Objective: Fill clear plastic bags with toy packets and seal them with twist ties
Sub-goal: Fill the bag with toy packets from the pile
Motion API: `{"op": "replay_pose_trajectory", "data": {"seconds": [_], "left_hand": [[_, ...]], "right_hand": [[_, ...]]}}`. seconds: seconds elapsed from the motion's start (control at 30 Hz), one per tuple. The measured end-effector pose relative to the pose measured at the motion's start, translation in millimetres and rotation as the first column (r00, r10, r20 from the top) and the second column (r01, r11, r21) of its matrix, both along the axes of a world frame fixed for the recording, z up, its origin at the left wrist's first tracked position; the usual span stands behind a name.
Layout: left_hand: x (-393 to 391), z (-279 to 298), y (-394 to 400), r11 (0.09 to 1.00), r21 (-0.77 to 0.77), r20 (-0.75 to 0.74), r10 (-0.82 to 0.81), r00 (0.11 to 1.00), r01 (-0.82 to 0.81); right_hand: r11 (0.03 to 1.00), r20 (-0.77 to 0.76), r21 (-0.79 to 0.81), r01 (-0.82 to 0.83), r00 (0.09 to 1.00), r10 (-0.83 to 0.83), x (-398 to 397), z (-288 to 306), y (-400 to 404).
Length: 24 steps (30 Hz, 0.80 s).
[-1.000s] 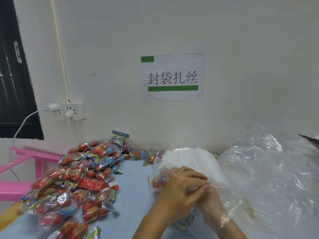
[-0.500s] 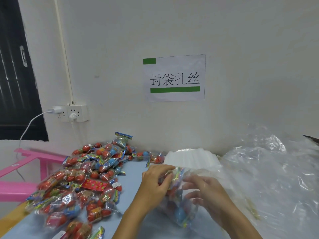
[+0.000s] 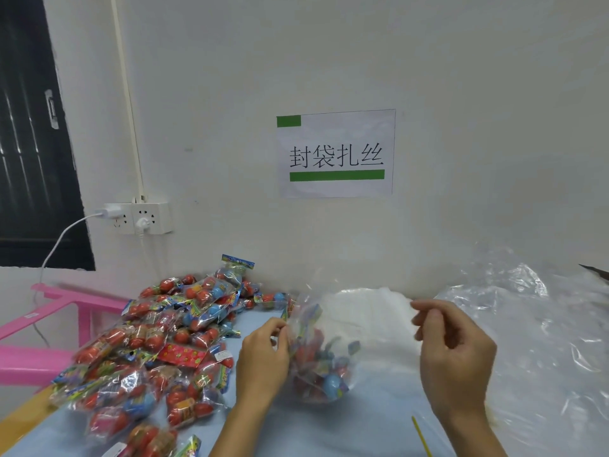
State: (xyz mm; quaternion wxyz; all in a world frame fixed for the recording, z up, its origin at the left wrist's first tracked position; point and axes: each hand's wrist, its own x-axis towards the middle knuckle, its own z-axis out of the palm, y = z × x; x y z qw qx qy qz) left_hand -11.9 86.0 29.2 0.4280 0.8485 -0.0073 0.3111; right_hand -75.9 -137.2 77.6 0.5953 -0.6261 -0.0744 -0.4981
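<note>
Left hand (image 3: 262, 359) pinches rim of clear bag (image 3: 324, 354) holding toy packets, bag on desk (image 3: 362, 423). Right hand (image 3: 456, 352) apart, fingers curled at the far rim; contact unclear. Loose packet pile (image 3: 158, 351) left.

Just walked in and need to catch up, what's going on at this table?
A person is packing toy packets into a clear plastic bag. The left hand pinches one side of the bag's mouth, the right hand the other. A pile of toy packets lies left; a yellow twist tie waits on the table.
</note>
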Motion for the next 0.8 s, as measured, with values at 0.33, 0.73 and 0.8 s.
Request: {"op": "replay_pose_trajectory", "data": {"seconds": [0.33,0.73,0.8], "left_hand": [[2.0,-2.2,8.3,0.986,-0.089,-0.148,0.125,0.981,-0.139],[-2.3,1.6,-1.7,0.927,-0.32,-0.155,-0.252,0.955,0.193],[-3.1,-0.3,-5.3,0.925,-0.32,-0.153,-0.262,0.953,0.203]], "right_hand": [[0.857,-0.765,-0.178,-0.483,0.615,0.188,35.6,-70.9,25.5],[0.961,-0.528,-0.067,-0.267,0.827,0.193,35.2,-58.8,17.2],[0.973,-0.508,-0.05,-0.226,0.844,0.169,36.2,-60.1,15.2]]}}
